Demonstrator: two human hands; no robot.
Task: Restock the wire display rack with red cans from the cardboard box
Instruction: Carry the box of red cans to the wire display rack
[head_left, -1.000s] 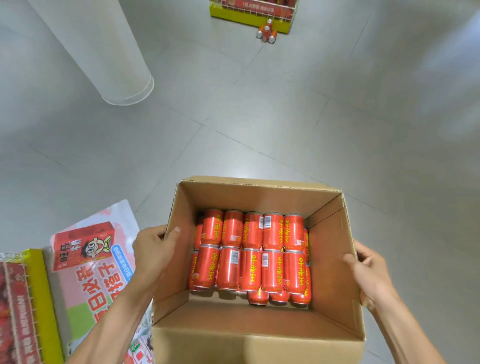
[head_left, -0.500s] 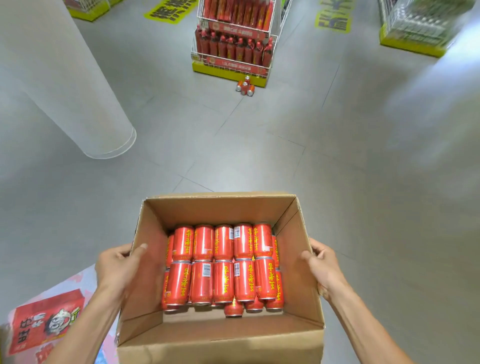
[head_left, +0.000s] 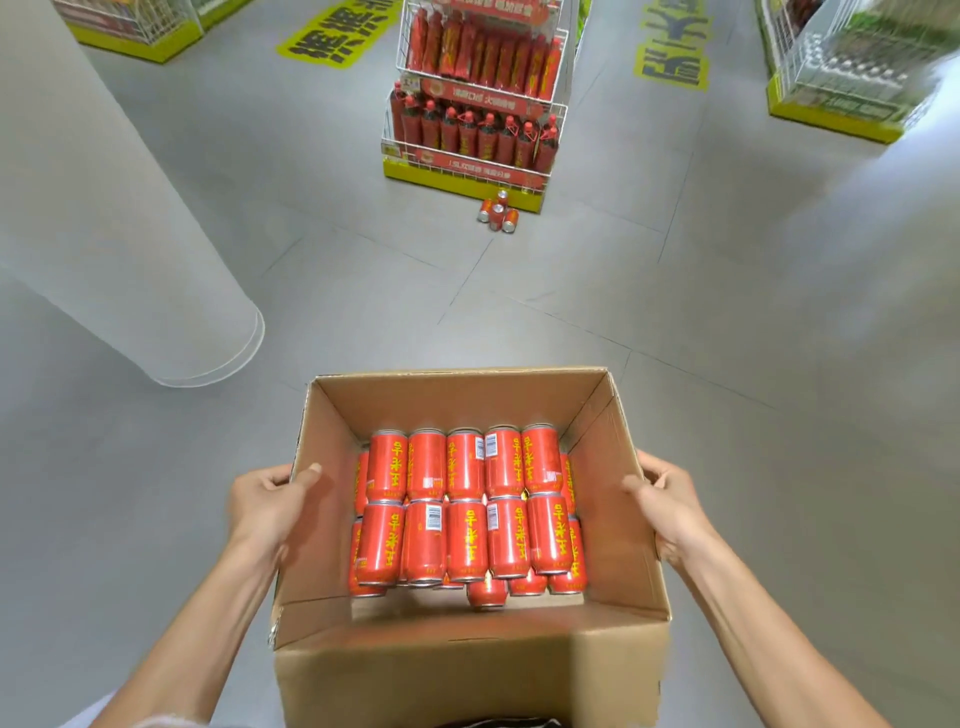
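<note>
So the wire display rack (head_left: 478, 93) shows way more now, top centre. My left grip (head_left: 270, 509) and right grip (head_left: 670, 512) curl over the cardboard box (head_left: 467, 670) walls, lower centre, red cans (head_left: 467, 504) packed inside. Guess I'm carrying it over.

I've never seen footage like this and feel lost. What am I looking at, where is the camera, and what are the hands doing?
There is no machine here. A person wears a wide-angle camera on the head, looking forward and down, so you see their own arms. The left hand and right hand grip the side walls of an open cardboard box, thumbs inside the rim. In it lie red cans, stacked on their sides. Ahead on the grey floor stands a wire rack of red goods, with a few loose cans at its foot. A white pillar is on the left.
</note>
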